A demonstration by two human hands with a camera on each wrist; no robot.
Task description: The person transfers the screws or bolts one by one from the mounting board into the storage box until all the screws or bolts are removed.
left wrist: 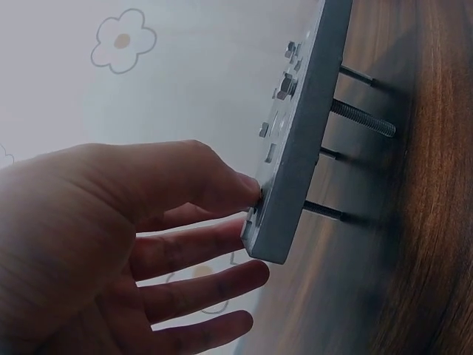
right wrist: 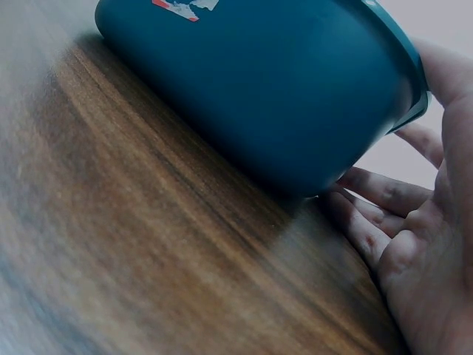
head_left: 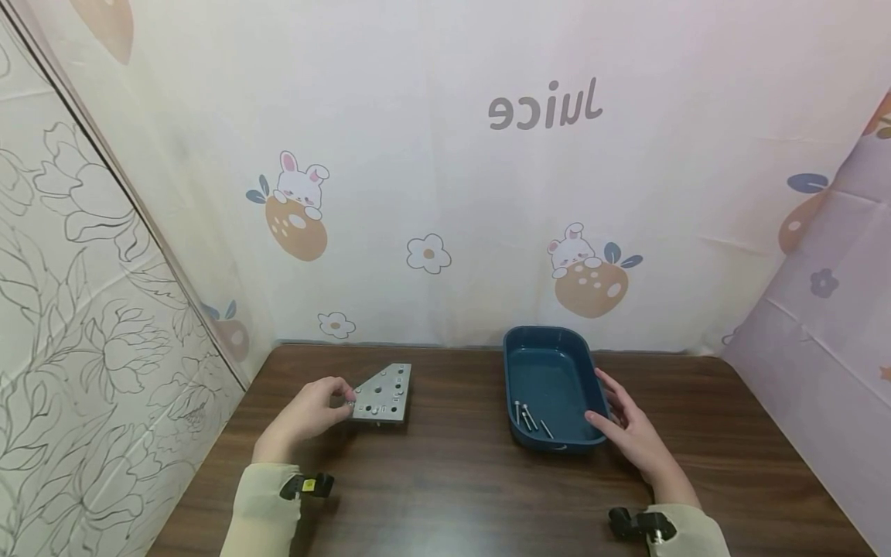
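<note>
A grey metal plate with a slanted edge stands slightly above the table on bolts that pass through it. In the left wrist view, bolt heads show on its upper face and threaded shanks stick out beneath. My left hand pinches a bolt at the plate's left corner between thumb and index finger; the fingertips hide its head. The other fingers extend loosely. My right hand holds the right side of a dark blue tray, thumb over the rim, fingers outside. Several loose bolts lie in the tray's near left corner.
The brown wooden table runs back to a printed curtain. Curtains also hang at the left and right sides. A torn sticker is on the tray's outer wall.
</note>
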